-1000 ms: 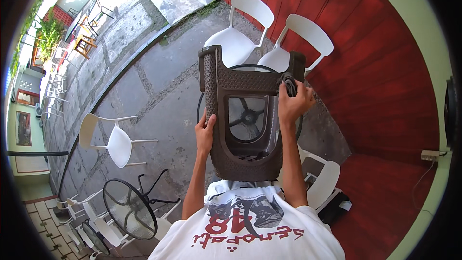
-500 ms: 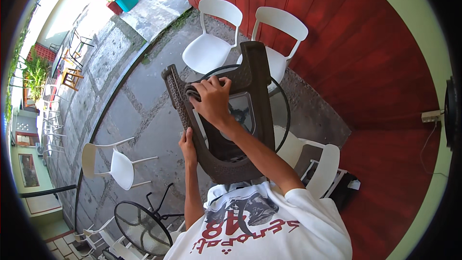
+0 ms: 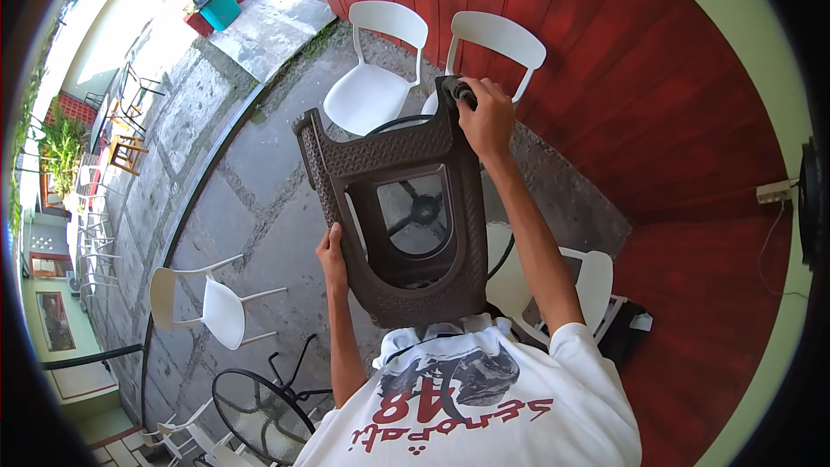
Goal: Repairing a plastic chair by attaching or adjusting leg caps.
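Note:
I hold up a dark brown plastic chair (image 3: 377,291) with a woven texture and a large opening, in front of my body. My left hand (image 3: 332,261) grips its left side, fingers wrapped round the edge. My right hand (image 3: 484,121) is closed on a dark, bunched cloth (image 3: 456,88), pressed to the top of the chair's right upright. Through and behind the chair shows a round glass-top table (image 3: 508,207) with a black rim, partly hidden.
Two white chairs (image 3: 367,95) stand by the red plank wall (image 3: 657,121). Another white chair (image 3: 220,310) lies at an angle left, near a tilted glass table (image 3: 258,411). A white chair (image 3: 592,285) is at lower right. A turquoise bin (image 3: 216,7) stands far back.
My right hand and cloth first crossed left to the upper-left part of the chair, then moved up and right to its top-right corner. My left hand still grips the left side.

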`<action>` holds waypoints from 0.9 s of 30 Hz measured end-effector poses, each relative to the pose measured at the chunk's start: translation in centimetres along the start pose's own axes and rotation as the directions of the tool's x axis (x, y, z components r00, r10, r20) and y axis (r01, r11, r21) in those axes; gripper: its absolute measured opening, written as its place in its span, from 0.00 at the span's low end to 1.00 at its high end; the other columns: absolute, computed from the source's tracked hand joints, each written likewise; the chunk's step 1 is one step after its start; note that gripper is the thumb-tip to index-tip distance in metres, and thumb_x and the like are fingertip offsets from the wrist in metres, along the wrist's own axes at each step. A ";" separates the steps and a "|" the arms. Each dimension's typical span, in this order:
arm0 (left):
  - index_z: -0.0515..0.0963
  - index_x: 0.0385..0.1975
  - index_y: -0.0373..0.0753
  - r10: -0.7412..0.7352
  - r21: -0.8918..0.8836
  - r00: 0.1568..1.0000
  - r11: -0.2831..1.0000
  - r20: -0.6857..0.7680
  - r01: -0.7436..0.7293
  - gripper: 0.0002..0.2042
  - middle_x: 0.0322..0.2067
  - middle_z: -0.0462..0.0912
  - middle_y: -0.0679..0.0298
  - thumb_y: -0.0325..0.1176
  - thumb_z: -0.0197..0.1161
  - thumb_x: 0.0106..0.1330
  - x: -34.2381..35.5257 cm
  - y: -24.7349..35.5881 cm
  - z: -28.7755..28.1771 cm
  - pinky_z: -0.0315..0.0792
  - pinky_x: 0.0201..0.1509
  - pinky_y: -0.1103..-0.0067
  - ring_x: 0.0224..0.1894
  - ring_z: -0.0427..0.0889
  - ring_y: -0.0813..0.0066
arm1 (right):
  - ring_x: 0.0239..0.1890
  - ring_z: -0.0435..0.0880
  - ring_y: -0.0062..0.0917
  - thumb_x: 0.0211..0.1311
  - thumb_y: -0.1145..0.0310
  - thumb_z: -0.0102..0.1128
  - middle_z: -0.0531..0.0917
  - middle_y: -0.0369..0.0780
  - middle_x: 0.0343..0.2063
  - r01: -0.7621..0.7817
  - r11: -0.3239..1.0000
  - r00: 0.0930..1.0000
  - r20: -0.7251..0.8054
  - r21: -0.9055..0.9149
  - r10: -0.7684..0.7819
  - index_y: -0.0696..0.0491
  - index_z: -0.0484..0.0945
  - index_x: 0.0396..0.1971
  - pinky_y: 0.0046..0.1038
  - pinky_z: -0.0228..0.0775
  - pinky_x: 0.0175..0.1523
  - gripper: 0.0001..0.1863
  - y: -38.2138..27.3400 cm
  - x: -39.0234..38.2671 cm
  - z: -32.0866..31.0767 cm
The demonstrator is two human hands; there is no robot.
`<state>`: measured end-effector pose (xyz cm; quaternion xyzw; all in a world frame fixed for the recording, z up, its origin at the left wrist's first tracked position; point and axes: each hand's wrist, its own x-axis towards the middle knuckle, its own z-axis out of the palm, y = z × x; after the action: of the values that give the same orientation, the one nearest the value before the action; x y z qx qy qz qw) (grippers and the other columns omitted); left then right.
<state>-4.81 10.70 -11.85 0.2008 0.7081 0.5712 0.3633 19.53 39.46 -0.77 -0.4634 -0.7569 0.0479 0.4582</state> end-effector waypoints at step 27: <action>0.72 0.67 0.32 -0.035 -0.084 0.999 0.996 0.018 0.036 0.30 0.39 0.85 0.66 0.47 0.63 0.74 -4.0 3.1 3.9 0.74 0.42 0.83 0.37 0.78 0.84 | 0.40 0.84 0.47 0.52 0.78 0.70 0.83 0.47 0.37 -0.181 0.978 0.968 0.193 0.108 0.158 0.60 0.83 0.44 0.38 0.77 0.44 0.17 -7.7 -5.3 -2.8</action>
<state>0.30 11.28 -8.10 0.1773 0.6838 0.5924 0.3874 17.37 30.18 1.22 -0.4906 -0.7491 0.1766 0.4087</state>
